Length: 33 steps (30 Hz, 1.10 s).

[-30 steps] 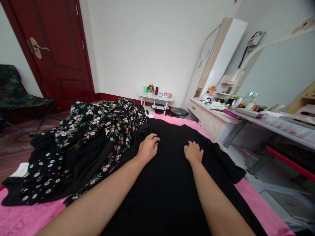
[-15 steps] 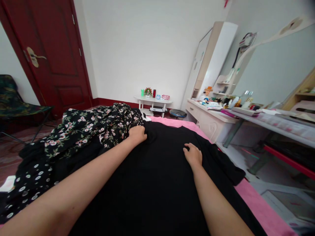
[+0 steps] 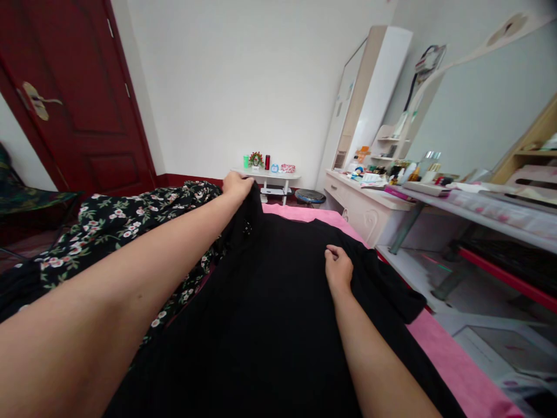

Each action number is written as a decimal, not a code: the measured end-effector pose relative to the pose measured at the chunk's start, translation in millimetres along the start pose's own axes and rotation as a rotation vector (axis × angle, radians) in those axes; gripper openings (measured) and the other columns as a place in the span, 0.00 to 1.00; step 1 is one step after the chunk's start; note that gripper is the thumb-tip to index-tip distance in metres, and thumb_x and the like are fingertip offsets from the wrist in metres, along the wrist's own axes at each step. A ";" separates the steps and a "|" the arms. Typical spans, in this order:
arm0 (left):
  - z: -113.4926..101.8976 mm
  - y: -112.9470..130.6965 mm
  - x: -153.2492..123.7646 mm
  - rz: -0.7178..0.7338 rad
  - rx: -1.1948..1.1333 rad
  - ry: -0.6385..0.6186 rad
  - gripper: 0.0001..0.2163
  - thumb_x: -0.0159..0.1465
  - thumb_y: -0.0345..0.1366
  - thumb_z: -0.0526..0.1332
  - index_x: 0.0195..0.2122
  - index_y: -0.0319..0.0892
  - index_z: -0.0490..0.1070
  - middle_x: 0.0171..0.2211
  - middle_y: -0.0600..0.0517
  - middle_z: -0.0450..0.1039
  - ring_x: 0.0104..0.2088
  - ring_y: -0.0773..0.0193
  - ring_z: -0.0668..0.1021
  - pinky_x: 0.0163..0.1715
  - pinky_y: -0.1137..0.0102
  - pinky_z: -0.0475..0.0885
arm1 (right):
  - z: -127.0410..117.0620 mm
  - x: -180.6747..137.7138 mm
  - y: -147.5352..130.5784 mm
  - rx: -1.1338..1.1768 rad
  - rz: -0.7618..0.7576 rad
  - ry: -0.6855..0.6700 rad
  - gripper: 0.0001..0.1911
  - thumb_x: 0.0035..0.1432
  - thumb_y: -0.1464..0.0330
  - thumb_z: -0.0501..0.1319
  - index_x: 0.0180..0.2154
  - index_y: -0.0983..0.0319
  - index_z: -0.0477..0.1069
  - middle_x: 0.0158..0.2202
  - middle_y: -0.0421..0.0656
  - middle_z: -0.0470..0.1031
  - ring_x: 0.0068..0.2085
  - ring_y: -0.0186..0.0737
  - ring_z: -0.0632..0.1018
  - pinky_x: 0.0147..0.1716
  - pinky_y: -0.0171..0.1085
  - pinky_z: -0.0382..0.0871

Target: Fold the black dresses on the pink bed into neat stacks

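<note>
Garment (image 3: 287, 290): one, black, spread on the bed cover, its lower end running out of view; two sleeves.
Hands: two. Left hand (image 3: 238, 184), one, at the far left corner of the garment, fingers closed on the left sleeve (image 3: 251, 208), which hangs raised from the grip. Right hand (image 3: 339, 268), one, over the right half of the garment, fingers curled; whether it pinches the cloth, cannot tell.
Right sleeve (image 3: 402, 299): one, lying out to the right side of the garment.
Cover (image 3: 444, 348): one, pink, under the garment, showing beyond its far edge and along its right.
Floral cloth (image 3: 108, 223): one heap, black with pale flowers, left of the garment; number of pieces cannot be told.
Side table (image 3: 237, 172): one, white, beyond the garment; on its top, five articles: one green cup (image 3: 246, 161), one flower pot (image 3: 256, 161), one red cylinder (image 3: 267, 162), one small blue article (image 3: 274, 168), one patterned box (image 3: 288, 168).
Stool (image 3: 310, 197): one, round, beyond the garment.
Door (image 3: 73, 87): one, dark red, beyond the garment to the left.
Mirror (image 3: 483, 104): one, right of the garment.
</note>
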State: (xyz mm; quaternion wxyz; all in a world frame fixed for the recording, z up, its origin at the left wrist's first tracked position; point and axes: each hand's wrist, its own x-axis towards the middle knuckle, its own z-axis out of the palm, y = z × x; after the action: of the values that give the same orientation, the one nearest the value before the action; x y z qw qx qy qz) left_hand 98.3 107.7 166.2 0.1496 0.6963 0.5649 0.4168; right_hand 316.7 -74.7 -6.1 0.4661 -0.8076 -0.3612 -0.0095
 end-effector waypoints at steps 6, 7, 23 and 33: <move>17.9 49.9 -86.9 0.908 -0.155 -0.561 0.26 0.60 0.38 0.61 0.59 0.37 0.61 0.60 0.46 0.62 0.59 0.60 0.64 0.59 0.70 0.56 | -4.3 8.5 8.8 0.428 0.201 0.212 0.26 0.60 0.58 0.42 0.55 0.65 0.56 0.52 0.53 0.68 0.44 0.40 0.78 0.34 0.34 0.73; 16.1 43.3 -100.3 0.945 -0.129 -0.607 0.26 0.59 0.38 0.62 0.58 0.37 0.62 0.60 0.46 0.62 0.60 0.60 0.64 0.59 0.71 0.56 | -5.9 9.4 10.0 0.456 0.245 0.239 0.26 0.60 0.58 0.41 0.55 0.64 0.54 0.53 0.53 0.67 0.44 0.39 0.78 0.32 0.33 0.74; -117.4 -130.2 -200.3 0.299 0.615 -0.692 0.26 0.57 0.41 0.58 0.57 0.40 0.64 0.48 0.40 0.73 0.46 0.47 0.76 0.44 0.58 0.70 | 33.2 -21.1 -60.6 -0.219 -0.324 -0.244 0.37 0.52 0.67 0.59 0.62 0.55 0.50 0.65 0.53 0.48 0.39 0.44 0.78 0.41 0.44 0.70; -129.6 -138.0 -215.2 0.056 0.225 -0.844 0.22 0.51 0.45 0.62 0.47 0.44 0.72 0.41 0.49 0.75 0.42 0.53 0.76 0.42 0.65 0.70 | 58.3 3.7 -80.0 -0.581 -0.253 -0.349 0.21 0.57 0.61 0.57 0.52 0.58 0.67 0.48 0.54 0.69 0.46 0.54 0.76 0.40 0.45 0.69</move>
State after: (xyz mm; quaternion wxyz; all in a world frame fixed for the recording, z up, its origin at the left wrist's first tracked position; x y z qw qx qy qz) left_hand -93.3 -78.7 62.7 0.2790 0.8327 0.4770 0.0355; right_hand 253.4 -3.9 22.0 0.1433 -0.8447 -0.5148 -0.0313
